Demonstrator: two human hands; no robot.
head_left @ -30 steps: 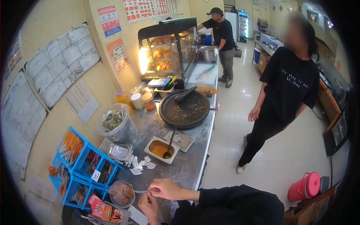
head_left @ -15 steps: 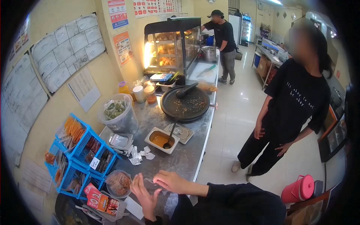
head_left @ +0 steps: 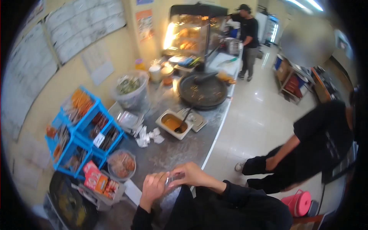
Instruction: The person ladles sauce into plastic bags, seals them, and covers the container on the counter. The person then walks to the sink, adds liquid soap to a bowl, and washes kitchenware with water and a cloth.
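Note:
My left hand (head_left: 154, 187) and my right hand (head_left: 190, 174) meet above the counter's front edge. Between their fingers is a small clear plastic packet (head_left: 173, 179) with something dark in it; both hands pinch it. Just left of my hands stands a round plastic tub (head_left: 122, 165) of reddish-brown packets. A white card (head_left: 133, 191) lies below the tub. Beyond my hands are crumpled white papers (head_left: 143, 137) and a steel pan (head_left: 174, 123) of orange sauce with a black ladle in it.
Blue baskets (head_left: 86, 132) with packaged snacks stand at left, above a dark wok (head_left: 73, 201). A large stone mortar (head_left: 203, 90) and a lit food warmer (head_left: 195, 32) stand farther back. One person (head_left: 314, 149) bends at right; another (head_left: 249, 36) stands behind.
My hands were apart half a second ago and are now together on the packet. The view has shifted, and the person at right has leaned down.

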